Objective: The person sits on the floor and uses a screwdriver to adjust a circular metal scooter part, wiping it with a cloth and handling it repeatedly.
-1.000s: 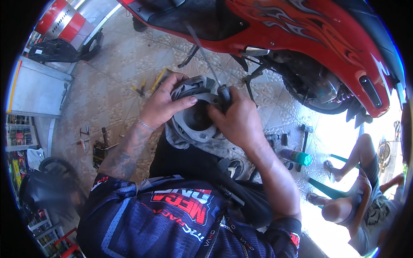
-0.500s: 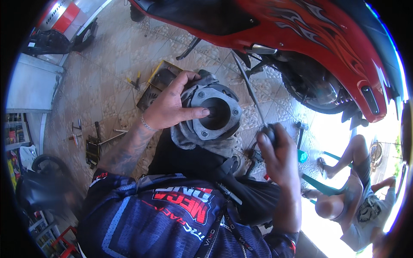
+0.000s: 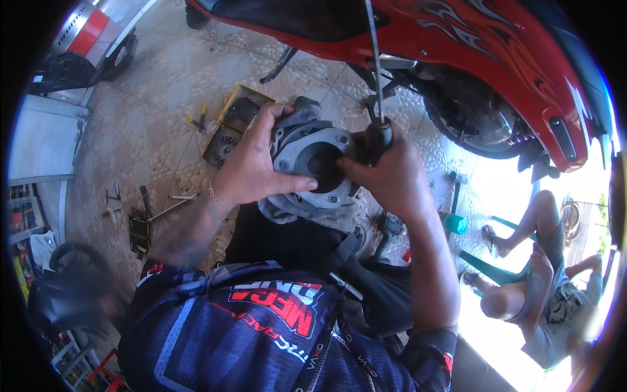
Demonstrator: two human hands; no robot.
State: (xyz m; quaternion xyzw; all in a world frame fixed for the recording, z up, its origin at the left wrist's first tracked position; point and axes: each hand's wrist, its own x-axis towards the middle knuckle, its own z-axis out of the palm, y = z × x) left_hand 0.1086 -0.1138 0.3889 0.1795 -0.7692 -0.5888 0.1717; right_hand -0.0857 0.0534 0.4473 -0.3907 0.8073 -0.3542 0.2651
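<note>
A grey metal engine cylinder (image 3: 297, 154), with a round bore and bolt holes in its flat face, sits over my lap on a grey rag (image 3: 333, 219). My left hand (image 3: 260, 160) grips its left side, fingers over the outer edge and thumb across the rim of the bore. In my right hand (image 3: 392, 171) is a long slim metal tool (image 3: 377, 72) with a dark handle, its shaft pointing up and away from me. The right thumb reaches to the bore's right edge. Inside the bore a dark round surface shows; its details are in shadow.
A red motorcycle (image 3: 457, 39) stands across the far side. On the tiled floor lie a yellow-edged box (image 3: 243, 98) with parts, pliers (image 3: 201, 119), tools at left and a green-capped bottle (image 3: 455, 223). At right another person (image 3: 542, 287) sits; a shelf (image 3: 26, 209) stands far left.
My right hand has moved up and left to the cylinder, its thumb now at the bore. The tool has swung more upright. The cylinder is tilted slightly differently.
</note>
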